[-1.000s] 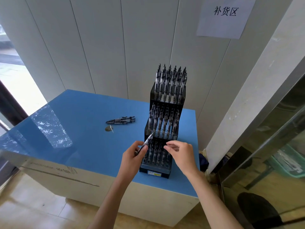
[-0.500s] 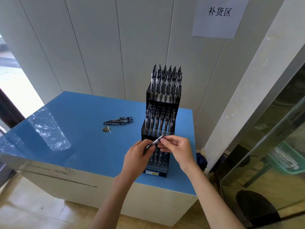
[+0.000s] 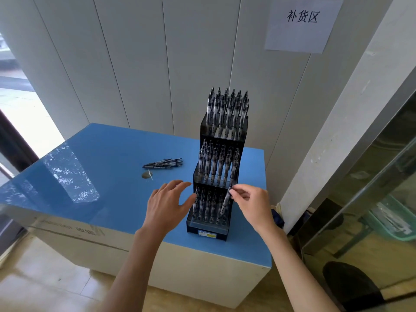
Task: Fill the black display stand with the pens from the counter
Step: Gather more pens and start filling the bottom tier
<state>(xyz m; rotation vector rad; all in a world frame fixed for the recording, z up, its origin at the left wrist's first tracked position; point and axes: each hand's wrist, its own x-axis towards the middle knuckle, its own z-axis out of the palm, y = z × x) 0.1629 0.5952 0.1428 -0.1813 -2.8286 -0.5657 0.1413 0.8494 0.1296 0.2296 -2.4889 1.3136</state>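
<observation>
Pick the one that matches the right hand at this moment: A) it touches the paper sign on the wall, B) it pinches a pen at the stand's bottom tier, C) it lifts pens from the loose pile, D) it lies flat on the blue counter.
B: the right hand pinches the top of a pen that slants into the bottom tier of the black display stand.

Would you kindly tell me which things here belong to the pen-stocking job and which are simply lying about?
Belonging to the job:
black display stand
pen pinched by the right hand
loose pens on the blue counter
left hand, open

Just lying about:
small round object
paper sign on the wall
</observation>
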